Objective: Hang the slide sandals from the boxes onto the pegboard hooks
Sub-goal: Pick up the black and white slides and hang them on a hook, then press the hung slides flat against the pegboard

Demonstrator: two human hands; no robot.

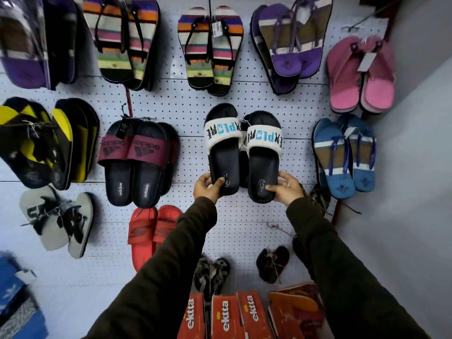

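Two black slide sandals with white straps lettered "EXPLORE" are held up against the white pegboard [300, 111], toes upward. My left hand [208, 185] grips the heel of the left slide sandal [223, 152]. The heel of the right slide sandal [263, 165] is pinched by my right hand [285, 189]. A tag or tie sits between the two straps. Another dark slide shows behind and between them. The hook they hang on is hidden behind the pair. Red "ekkta" boxes [227, 316] stand below.
Other pairs hang around: maroon adidas slides [137, 162] to the left, blue flip-flops [344, 155] to the right, red slides [151, 231] below left, striped flip-flops [210, 50] above. A bare hook [278, 227] sticks out below my right hand. A wall corner lies at right.
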